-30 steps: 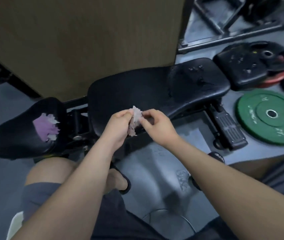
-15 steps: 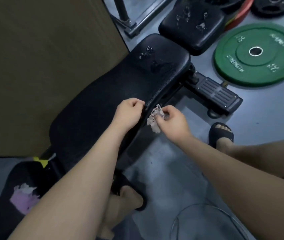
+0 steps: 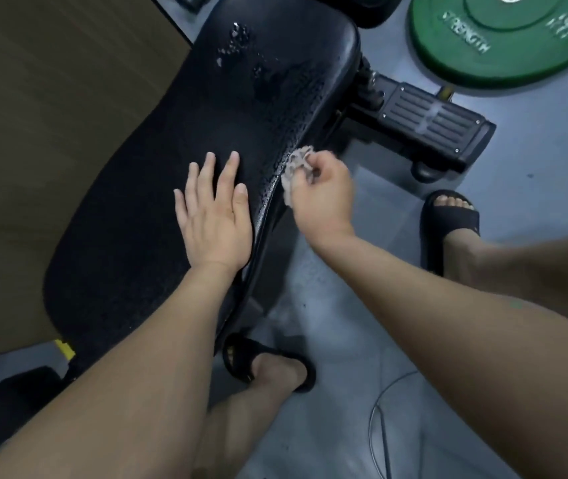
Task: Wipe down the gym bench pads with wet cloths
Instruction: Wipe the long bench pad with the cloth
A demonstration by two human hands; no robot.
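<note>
Left hand [image 3: 214,216] lies flat, fingers spread, on the bench [image 3: 158,209], probably bracing it, while right hand [image 3: 322,195] pinches the cloth [image 3: 296,167] against the bench's right edge to scrub.

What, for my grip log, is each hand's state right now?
Left hand: open, flat on the bench pad.
Right hand: closed, pinching the cloth.
</note>
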